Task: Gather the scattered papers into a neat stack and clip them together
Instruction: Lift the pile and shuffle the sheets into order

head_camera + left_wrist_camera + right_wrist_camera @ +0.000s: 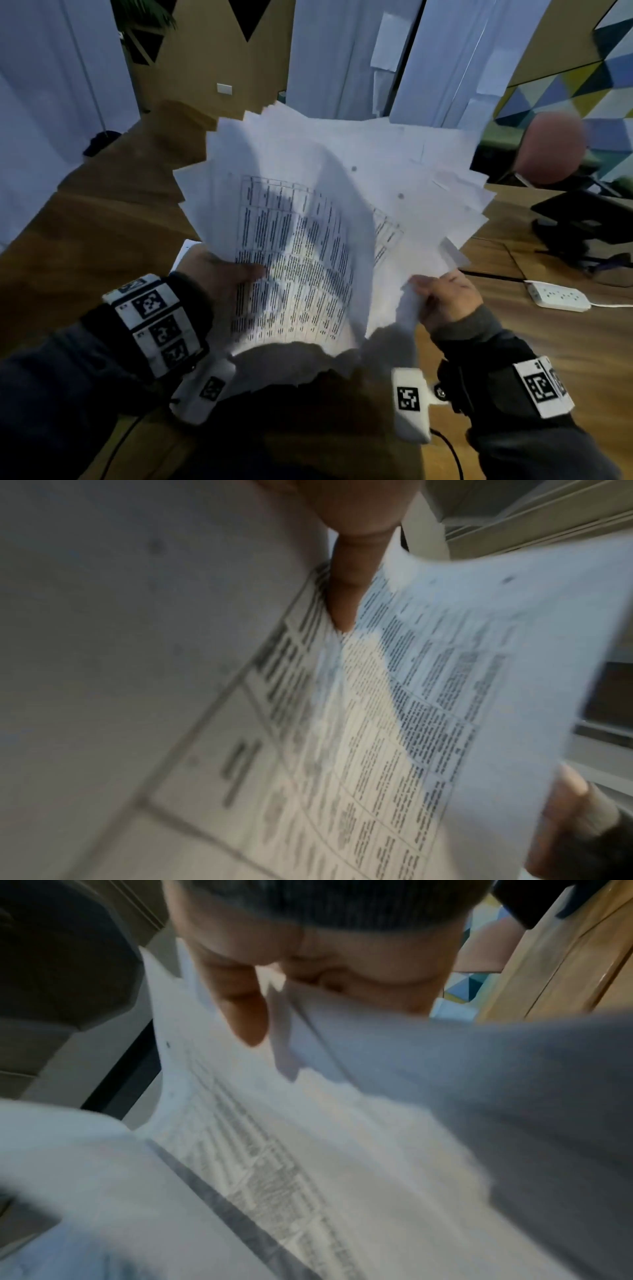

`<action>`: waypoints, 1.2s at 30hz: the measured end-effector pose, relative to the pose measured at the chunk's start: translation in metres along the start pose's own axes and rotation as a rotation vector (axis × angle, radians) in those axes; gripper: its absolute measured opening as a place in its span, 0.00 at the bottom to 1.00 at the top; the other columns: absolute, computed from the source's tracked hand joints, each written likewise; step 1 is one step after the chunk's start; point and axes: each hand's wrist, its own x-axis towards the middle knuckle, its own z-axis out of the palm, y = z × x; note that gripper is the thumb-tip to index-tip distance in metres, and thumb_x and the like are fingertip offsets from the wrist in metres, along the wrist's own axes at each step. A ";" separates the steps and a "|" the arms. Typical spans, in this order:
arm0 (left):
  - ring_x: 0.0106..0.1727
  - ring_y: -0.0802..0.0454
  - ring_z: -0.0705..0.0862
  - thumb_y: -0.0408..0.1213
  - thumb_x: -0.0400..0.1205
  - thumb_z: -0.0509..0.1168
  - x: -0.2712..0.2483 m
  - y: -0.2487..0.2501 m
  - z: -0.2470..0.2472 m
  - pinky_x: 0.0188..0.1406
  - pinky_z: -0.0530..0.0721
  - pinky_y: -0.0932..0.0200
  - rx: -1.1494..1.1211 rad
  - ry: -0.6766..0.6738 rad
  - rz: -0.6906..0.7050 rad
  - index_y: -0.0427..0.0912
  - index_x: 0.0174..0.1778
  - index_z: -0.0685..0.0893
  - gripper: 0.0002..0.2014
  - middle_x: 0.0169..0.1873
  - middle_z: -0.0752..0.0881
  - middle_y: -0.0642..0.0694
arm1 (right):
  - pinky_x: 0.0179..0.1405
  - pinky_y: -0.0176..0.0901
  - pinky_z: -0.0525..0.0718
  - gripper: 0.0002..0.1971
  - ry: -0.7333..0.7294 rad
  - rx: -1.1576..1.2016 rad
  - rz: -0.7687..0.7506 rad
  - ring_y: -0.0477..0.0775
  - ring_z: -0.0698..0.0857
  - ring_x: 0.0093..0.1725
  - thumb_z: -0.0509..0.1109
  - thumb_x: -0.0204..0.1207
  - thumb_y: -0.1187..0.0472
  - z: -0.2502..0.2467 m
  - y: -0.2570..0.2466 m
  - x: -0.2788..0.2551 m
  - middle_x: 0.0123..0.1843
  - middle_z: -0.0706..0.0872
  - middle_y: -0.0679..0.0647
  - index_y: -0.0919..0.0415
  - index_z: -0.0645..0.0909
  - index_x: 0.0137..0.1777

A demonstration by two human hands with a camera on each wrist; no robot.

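Both hands hold a fanned, uneven sheaf of papers (308, 205) up above the wooden table (102, 222), at the middle of the head view. The left hand (219, 274), at 8 o'clock of the sheaf, grips its lower left edge — thumb (346, 593) pressed on the printed table of the top sheet. The right hand (445, 298), at 4 o'clock, pinches the lower right corners, fingers curled round them. A white power strip (558, 295) lies on the table at 3 o'clock — beside a pink chair (551, 147).
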 end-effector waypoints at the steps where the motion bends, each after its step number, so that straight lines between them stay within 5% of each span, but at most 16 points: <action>1: 0.47 0.34 0.86 0.28 0.53 0.81 0.003 0.002 -0.003 0.55 0.83 0.37 -0.032 0.006 0.002 0.35 0.41 0.86 0.21 0.37 0.86 0.39 | 0.25 0.36 0.85 0.16 -0.120 0.091 -0.041 0.52 0.87 0.24 0.86 0.38 0.63 -0.006 0.000 -0.002 0.25 0.89 0.55 0.58 0.89 0.29; 4: 0.49 0.38 0.87 0.26 0.60 0.78 0.006 0.011 -0.010 0.58 0.83 0.38 0.009 0.017 0.050 0.45 0.34 0.86 0.13 0.33 0.90 0.49 | 0.45 0.37 0.87 0.34 -0.373 0.062 -0.105 0.49 0.88 0.51 0.71 0.48 0.76 -0.013 0.001 0.000 0.51 0.90 0.49 0.51 0.83 0.57; 6: 0.45 0.43 0.88 0.26 0.60 0.78 0.002 0.016 -0.011 0.58 0.83 0.42 0.033 -0.012 0.077 0.48 0.34 0.87 0.13 0.28 0.91 0.56 | 0.50 0.32 0.84 0.38 -0.309 -0.193 -0.229 0.39 0.85 0.56 0.76 0.50 0.76 -0.005 0.007 0.001 0.54 0.88 0.38 0.53 0.76 0.63; 9: 0.43 0.49 0.89 0.26 0.60 0.79 -0.005 0.018 -0.004 0.52 0.86 0.47 0.019 -0.041 0.125 0.48 0.33 0.88 0.13 0.31 0.92 0.54 | 0.41 0.30 0.85 0.43 0.047 -0.281 -0.271 0.37 0.88 0.44 0.89 0.37 0.54 0.016 0.010 -0.002 0.42 0.92 0.38 0.66 0.78 0.57; 13: 0.29 0.68 0.86 0.29 0.62 0.79 -0.027 0.018 0.013 0.30 0.85 0.70 0.094 0.002 0.320 0.56 0.30 0.86 0.15 0.24 0.89 0.61 | 0.34 0.28 0.83 0.16 0.290 -0.167 -0.272 0.37 0.87 0.34 0.79 0.58 0.73 0.039 0.012 -0.014 0.32 0.91 0.39 0.66 0.84 0.47; 16: 0.34 0.66 0.88 0.36 0.58 0.80 -0.043 0.018 0.020 0.37 0.87 0.67 0.008 0.095 0.397 0.59 0.29 0.89 0.12 0.27 0.88 0.67 | 0.36 0.29 0.82 0.10 0.419 -0.149 -0.311 0.31 0.84 0.29 0.78 0.61 0.70 0.042 0.007 -0.020 0.25 0.87 0.34 0.62 0.85 0.43; 18: 0.33 0.75 0.85 0.38 0.58 0.82 -0.047 0.016 0.019 0.36 0.83 0.76 0.013 0.159 0.414 0.62 0.29 0.87 0.14 0.32 0.86 0.71 | 0.38 0.26 0.83 0.10 0.428 -0.134 -0.382 0.30 0.85 0.32 0.77 0.60 0.70 0.040 0.003 -0.027 0.27 0.88 0.32 0.53 0.87 0.36; 20: 0.39 0.73 0.85 0.46 0.56 0.80 -0.048 0.011 0.016 0.43 0.84 0.69 0.041 0.115 0.379 0.66 0.32 0.85 0.14 0.35 0.86 0.73 | 0.35 0.21 0.79 0.14 0.404 -0.233 -0.392 0.27 0.83 0.30 0.77 0.60 0.74 0.036 0.005 -0.035 0.25 0.87 0.31 0.52 0.86 0.27; 23: 0.54 0.53 0.84 0.53 0.55 0.74 -0.043 -0.008 0.016 0.59 0.79 0.55 0.188 -0.029 0.209 0.62 0.44 0.84 0.20 0.48 0.88 0.56 | 0.29 0.18 0.77 0.10 0.393 -0.259 -0.315 0.27 0.83 0.26 0.78 0.58 0.71 0.031 0.017 -0.041 0.22 0.86 0.33 0.61 0.80 0.34; 25: 0.54 0.50 0.82 0.47 0.61 0.77 -0.036 -0.024 0.020 0.56 0.77 0.58 0.286 -0.033 0.164 0.50 0.51 0.84 0.22 0.53 0.86 0.47 | 0.28 0.20 0.79 0.14 0.400 -0.188 -0.272 0.30 0.85 0.27 0.77 0.57 0.74 0.030 0.023 -0.041 0.25 0.89 0.41 0.64 0.80 0.42; 28: 0.45 0.50 0.82 0.38 0.68 0.77 -0.033 -0.027 0.023 0.50 0.74 0.59 0.310 0.019 0.202 0.49 0.42 0.84 0.10 0.44 0.85 0.49 | 0.23 0.19 0.77 0.13 0.438 -0.257 -0.222 0.33 0.83 0.25 0.74 0.65 0.77 0.030 0.020 -0.040 0.33 0.83 0.49 0.58 0.78 0.37; 32: 0.31 0.74 0.84 0.28 0.62 0.80 -0.034 -0.018 0.009 0.31 0.79 0.73 0.152 0.067 0.307 0.52 0.32 0.83 0.16 0.23 0.86 0.65 | 0.32 0.14 0.77 0.11 0.400 -0.425 -0.268 0.29 0.84 0.31 0.75 0.66 0.73 0.019 0.004 -0.042 0.29 0.87 0.41 0.56 0.83 0.39; 34: 0.33 0.78 0.83 0.33 0.56 0.81 -0.034 -0.018 -0.001 0.33 0.82 0.73 0.129 0.006 0.322 0.59 0.31 0.86 0.17 0.25 0.85 0.75 | 0.35 0.16 0.79 0.15 0.340 -0.463 -0.213 0.27 0.85 0.31 0.76 0.65 0.72 0.014 -0.002 -0.046 0.26 0.87 0.32 0.48 0.85 0.30; 36: 0.34 0.79 0.83 0.36 0.55 0.80 -0.031 -0.022 -0.006 0.41 0.84 0.63 0.173 -0.067 0.267 0.64 0.29 0.87 0.16 0.27 0.84 0.78 | 0.25 0.15 0.77 0.15 0.272 -0.461 -0.062 0.29 0.84 0.26 0.76 0.64 0.69 0.014 -0.002 -0.046 0.18 0.84 0.33 0.49 0.86 0.23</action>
